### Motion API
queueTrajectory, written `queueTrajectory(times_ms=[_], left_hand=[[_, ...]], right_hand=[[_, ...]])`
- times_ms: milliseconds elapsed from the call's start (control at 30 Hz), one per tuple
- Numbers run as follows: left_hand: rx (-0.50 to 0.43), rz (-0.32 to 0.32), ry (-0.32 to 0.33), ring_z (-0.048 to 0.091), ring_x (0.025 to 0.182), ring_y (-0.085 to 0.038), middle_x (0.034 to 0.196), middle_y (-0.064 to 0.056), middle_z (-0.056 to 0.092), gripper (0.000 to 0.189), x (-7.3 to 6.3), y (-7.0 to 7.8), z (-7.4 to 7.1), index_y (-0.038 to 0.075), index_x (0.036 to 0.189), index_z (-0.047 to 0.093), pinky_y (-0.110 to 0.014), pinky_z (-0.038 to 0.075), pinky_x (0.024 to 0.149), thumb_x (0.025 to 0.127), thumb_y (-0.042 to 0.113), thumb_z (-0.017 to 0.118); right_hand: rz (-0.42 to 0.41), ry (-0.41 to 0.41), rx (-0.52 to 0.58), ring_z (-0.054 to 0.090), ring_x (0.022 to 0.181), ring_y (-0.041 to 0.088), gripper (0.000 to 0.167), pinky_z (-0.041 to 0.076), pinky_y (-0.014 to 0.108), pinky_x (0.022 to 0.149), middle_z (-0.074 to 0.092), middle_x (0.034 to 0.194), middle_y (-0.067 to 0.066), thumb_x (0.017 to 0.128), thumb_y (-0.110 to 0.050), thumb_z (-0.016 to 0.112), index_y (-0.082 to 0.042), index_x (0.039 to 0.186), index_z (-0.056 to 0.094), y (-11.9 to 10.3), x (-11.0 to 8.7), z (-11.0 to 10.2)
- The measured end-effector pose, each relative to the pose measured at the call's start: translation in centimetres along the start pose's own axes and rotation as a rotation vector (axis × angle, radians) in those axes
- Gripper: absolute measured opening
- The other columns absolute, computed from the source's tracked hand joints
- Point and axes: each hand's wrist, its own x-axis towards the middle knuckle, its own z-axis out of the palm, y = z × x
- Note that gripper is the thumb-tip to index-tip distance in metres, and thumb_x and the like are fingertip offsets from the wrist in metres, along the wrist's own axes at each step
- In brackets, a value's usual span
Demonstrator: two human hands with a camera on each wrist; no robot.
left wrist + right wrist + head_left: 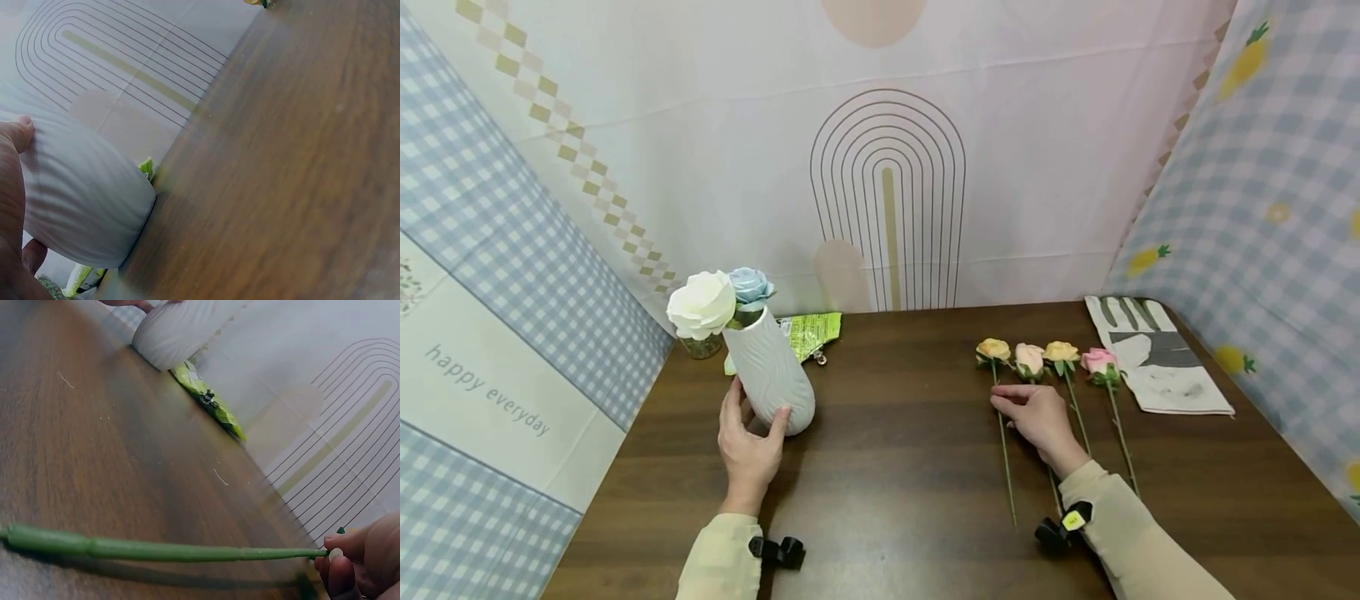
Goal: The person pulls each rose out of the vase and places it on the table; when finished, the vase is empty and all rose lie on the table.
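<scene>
A ribbed white vase (772, 375) stands at the left of the table, gripped low on its body by my left hand (748, 450), thumb on the near side. From its mouth rise a white flower (702, 306) and a light blue rose (750, 286). On the right, my right hand (1041, 417) pinches the thin green stem (169, 550) of a yellow rose (994, 349) between thumb and fingertips. Beside it lie a pale peach rose (1028, 358), a second yellow rose (1062, 351) and a pink rose (1100, 361); the hand and forearm partly cover their stems.
Behind the vase lies a bright green packet (812, 332), with a small metallic item (819, 358) beside it. A glass jar (702, 347) is partly hidden under the white flower. A printed cloth (1180, 387) lies at the back right. Fabric walls (1037, 167) enclose the table (887, 467).
</scene>
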Motion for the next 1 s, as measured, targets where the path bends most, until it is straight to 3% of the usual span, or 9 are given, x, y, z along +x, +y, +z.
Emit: queueTrajectory(times_ms=[533, 633, 767, 900, 1000], left_hand=[[-0.005, -0.001, -0.003, 0.055, 0.113, -0.034, 0.134, -0.017, 0.05, 0.085, 0.0, 0.0, 0.0, 0.008, 0.146, 0.041, -0.014, 0.044, 0.088, 0.073, 0.008, 0.083], [-0.003, 0.015, 0.007, 0.056, 0.112, -0.036, 0.131, -0.023, 0.051, 0.082, 0.2, 1.8, -0.2, 0.0, 0.143, 0.042, -0.015, 0.045, 0.088, 0.072, 0.002, 0.082], [0.004, 0.029, 0.024, 0.055, 0.11, -0.038, 0.127, -0.031, 0.051, 0.078, 0.5, 4.2, -0.4, -0.011, 0.138, 0.043, -0.015, 0.046, 0.087, 0.069, -0.006, 0.08], [0.004, 0.018, 0.027, 0.053, 0.113, -0.036, 0.128, -0.031, 0.05, 0.079, 0.4, 3.7, -0.3, -0.01, 0.138, 0.043, -0.015, 0.046, 0.087, 0.069, -0.006, 0.081], [0.018, 0.019, 0.03, 0.052, 0.115, -0.033, 0.129, -0.027, 0.051, 0.081, 0.3, 2.3, -0.1, -0.007, 0.139, 0.043, -0.016, 0.045, 0.087, 0.068, -0.005, 0.082]], right_hand=[[-0.009, 0.026, -0.092, 0.062, 0.063, 0.015, 0.021, 0.052, 0.028, 0.053, 0.071, 0.104, 0.012, 0.089, -0.017, 0.07, -0.009, 0.108, 0.075, 0.2, 0.0, 0.0], [-0.013, 0.026, -0.1, 0.062, 0.062, 0.016, 0.022, 0.051, 0.028, 0.052, 0.071, 0.104, 0.012, 0.089, -0.016, 0.069, -0.008, 0.109, 0.074, 0.2, 0.1, -0.1], [-0.036, 0.034, -0.139, 0.064, 0.081, 0.021, 0.022, 0.05, 0.028, 0.059, 0.07, 0.108, 0.012, 0.09, -0.016, 0.068, -0.008, 0.109, 0.074, 0.2, 0.1, -0.3], [-0.058, 0.041, -0.168, 0.06, 0.105, 0.026, 0.022, 0.049, 0.029, 0.071, 0.069, 0.111, 0.012, 0.091, -0.016, 0.067, -0.008, 0.11, 0.074, 0.1, 0.2, -0.3], [-0.057, 0.047, -0.168, 0.06, 0.107, 0.027, 0.022, 0.049, 0.031, 0.074, 0.069, 0.111, 0.012, 0.091, -0.017, 0.067, -0.008, 0.109, 0.074, 0.1, 0.2, -0.3]])
